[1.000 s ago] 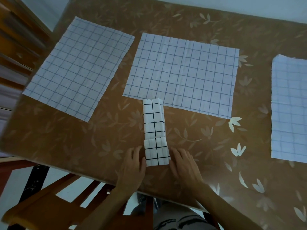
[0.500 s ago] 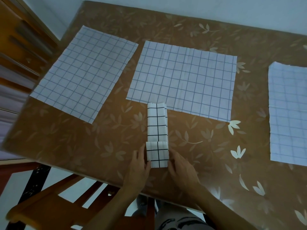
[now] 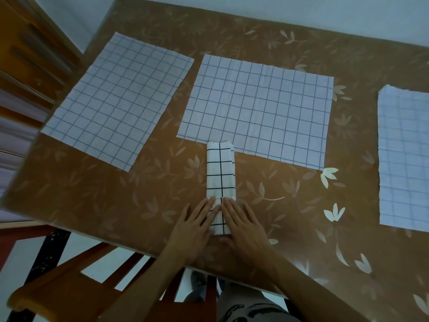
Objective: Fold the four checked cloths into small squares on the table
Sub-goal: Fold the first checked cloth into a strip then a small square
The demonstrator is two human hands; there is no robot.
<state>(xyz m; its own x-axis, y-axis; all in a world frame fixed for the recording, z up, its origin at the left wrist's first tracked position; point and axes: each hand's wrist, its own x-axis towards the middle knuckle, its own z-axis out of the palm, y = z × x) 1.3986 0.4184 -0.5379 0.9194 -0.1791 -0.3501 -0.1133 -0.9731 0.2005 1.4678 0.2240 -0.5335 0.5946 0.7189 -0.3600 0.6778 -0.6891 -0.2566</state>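
Observation:
A narrow folded strip of white cloth with black checks (image 3: 221,173) lies near the table's front edge, its near end doubled over. My left hand (image 3: 193,231) and my right hand (image 3: 243,228) lie flat on that doubled end, fingers spread, pressing it to the table. Three more checked cloths lie spread out flat: one at the far left (image 3: 116,98), one in the middle (image 3: 257,110) just beyond the strip, and one at the right edge (image 3: 405,159), cut off by the frame.
The brown table (image 3: 92,194) has a leaf-patterned cover. A wooden chair (image 3: 69,291) stands at the front edge below my arms. Wooden furniture (image 3: 27,54) stands to the left and a pale wall at the back.
Both hands have moved from the sides of the strip's folded end onto its top and now press it flat. The camera has tilted slightly.

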